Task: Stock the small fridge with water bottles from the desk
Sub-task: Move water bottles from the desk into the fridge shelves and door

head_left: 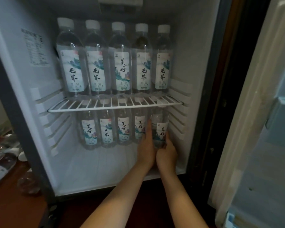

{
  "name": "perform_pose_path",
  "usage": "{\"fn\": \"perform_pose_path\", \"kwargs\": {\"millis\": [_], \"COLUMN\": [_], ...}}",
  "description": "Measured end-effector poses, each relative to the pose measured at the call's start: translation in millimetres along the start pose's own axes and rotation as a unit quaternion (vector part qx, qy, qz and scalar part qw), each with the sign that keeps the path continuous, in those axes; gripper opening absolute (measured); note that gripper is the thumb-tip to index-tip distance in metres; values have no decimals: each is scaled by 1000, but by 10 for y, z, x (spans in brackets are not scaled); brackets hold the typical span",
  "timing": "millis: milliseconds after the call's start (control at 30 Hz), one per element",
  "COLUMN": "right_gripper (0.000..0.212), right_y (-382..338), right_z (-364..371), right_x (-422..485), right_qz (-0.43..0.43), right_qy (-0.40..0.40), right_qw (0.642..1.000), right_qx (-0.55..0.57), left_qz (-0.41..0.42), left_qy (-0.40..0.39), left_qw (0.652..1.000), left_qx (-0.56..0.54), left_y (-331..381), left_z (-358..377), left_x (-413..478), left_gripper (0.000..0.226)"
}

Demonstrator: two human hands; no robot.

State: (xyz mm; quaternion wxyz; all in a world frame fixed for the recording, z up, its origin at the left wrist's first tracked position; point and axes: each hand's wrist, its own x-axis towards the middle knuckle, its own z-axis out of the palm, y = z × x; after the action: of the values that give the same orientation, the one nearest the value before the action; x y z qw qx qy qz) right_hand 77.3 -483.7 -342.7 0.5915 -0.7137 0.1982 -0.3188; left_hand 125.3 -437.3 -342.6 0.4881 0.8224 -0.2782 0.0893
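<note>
— What stands on the white wire shelf [115, 108]?
— Five clear plastic water bottles with white caps [121, 63], upright, side by side in one row.
— And below the shelf?
— The white fridge floor [97, 170] carries a second row of the same bottles [106, 129]. Whether the rightmost bottle [160, 127] stands on it, I cannot tell.
— Left of the shelf, lower down?
— A brown wooden desk [10, 203] bearing blurred wrappers [0, 153].
</note>
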Motion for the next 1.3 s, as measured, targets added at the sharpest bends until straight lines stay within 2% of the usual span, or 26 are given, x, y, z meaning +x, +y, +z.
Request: {"fn": "perform_pose_path", "kwargs": {"millis": [133, 233, 333, 500, 633, 733, 800, 900, 1000, 1100, 1200, 1300], "right_gripper": [48, 42, 30, 22, 26, 31, 33, 28, 35, 47, 53, 57], "right_y": [-30, -94, -172, -351, -434, -486, -514, -534, -586, -590, -566, -574], "right_z": [26, 101, 223, 450, 710, 906, 1071, 1397, 1732, 2071, 2381, 2599], "right_x": [-119, -289, -457, -800, -1147, -1422, -1599, -1841, -1963, -1990, -1951, -1838], "right_qz": [21, 12, -8, -29, -21, -14, -5, -19, -65, -53, 0, 85], "right_qy": [46, 84, 71, -43, -147, -234, -298, -406, -445, -424, -372, -334], "right_qw": [999, 996, 997, 998, 989, 972, 955, 912, 885, 894, 916, 927], "right_qx": [-1, -5, -15, -20, 0, 1, -7, -56, -116, -138, -151, -150], "left_qz": [-33, -52, -75, -77, -58, -84, -107, -138, -178, -250, -289, -318], "left_qy": [-54, -45, -21, 48, 111, 213, 267, 302, 273, 196, 156, 149], "left_qw": [998, 997, 997, 993, 991, 972, 956, 943, 945, 947, 944, 922], "left_qx": [-26, -43, -23, -70, -39, -52, -59, -28, 35, 50, -36, -162], "left_y": [8, -2, -99, -195, -345, -588, -758, -954, -1103, -1282, -1416, -1510], "left_z": [-126, -285, -508, -991, -1467, -1861, -2113, -2436, -2659, -2780, -2832, -2867], "left_x": [-64, -221, -419, -844, -1326, -1709, -1903, -2019, -1949, -1768, -1601, -1478], "left_gripper": [74, 57, 51, 22, 31, 36, 35, 32, 22, 37, 35, 29]}}
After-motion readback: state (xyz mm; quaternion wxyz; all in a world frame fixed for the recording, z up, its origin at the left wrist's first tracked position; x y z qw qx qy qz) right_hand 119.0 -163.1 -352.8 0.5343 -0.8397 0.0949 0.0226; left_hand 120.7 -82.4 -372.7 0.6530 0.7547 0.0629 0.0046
